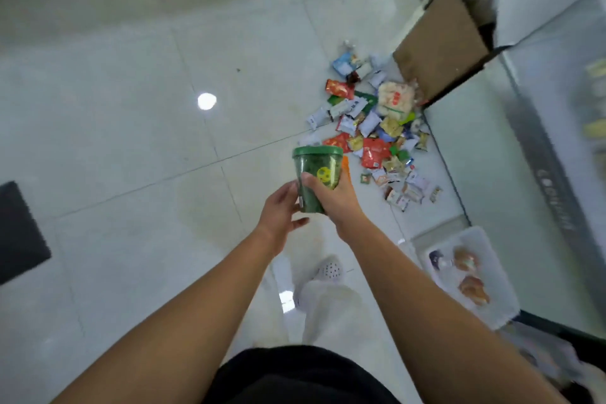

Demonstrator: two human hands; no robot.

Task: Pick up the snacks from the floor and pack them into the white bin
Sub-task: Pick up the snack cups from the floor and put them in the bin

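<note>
- The right hand (334,198) grips a green tub (316,170), with the fingers wrapped behind it and the thumb across its front, and appears to carry most of the weight.
- The left hand (278,213) cups the tub's lower side with half-curled fingers, probably to steady it.
- The tub is held upright above the floor, well apart from the bin (459,234).
- The bin sits low on the right with a few snacks already in it.
- The snack pile (373,128) lies beside a cardboard box (442,43), so most of the packing remains.
</note>
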